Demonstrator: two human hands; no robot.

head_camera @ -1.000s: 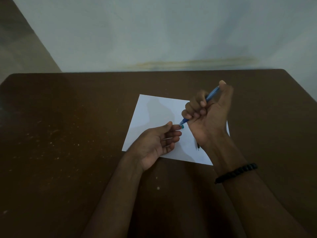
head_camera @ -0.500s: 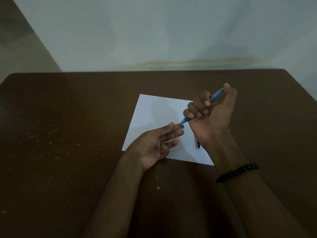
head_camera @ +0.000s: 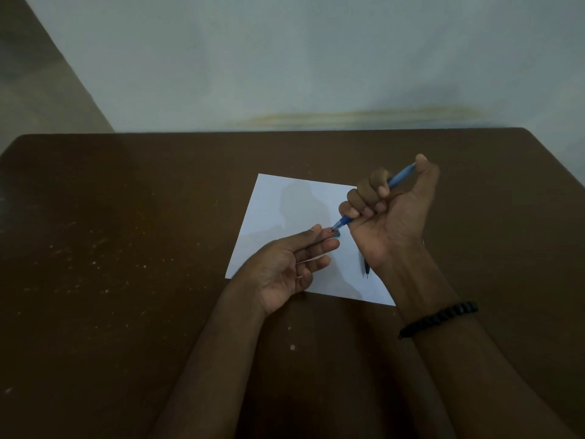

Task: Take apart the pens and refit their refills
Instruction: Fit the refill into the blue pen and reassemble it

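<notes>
My right hand grips a blue pen in a fist above the white paper, with the thumb pressed on its upper end. The pen slants down to the left. My left hand lies palm up, and its thumb and forefinger pinch the pen's lower tip, where a small teal piece shows. A thin pale line crosses my left fingers; I cannot tell what it is. A second, dark pen lies on the paper, mostly hidden under my right wrist.
The paper lies on a dark brown table speckled with pale flecks. A pale wall stands right behind the table's far edge. A black bead bracelet is on my right wrist.
My right hand has dropped slightly and shifted right with the pen. My left fingers have uncurled a little while staying at the pen's tip.
</notes>
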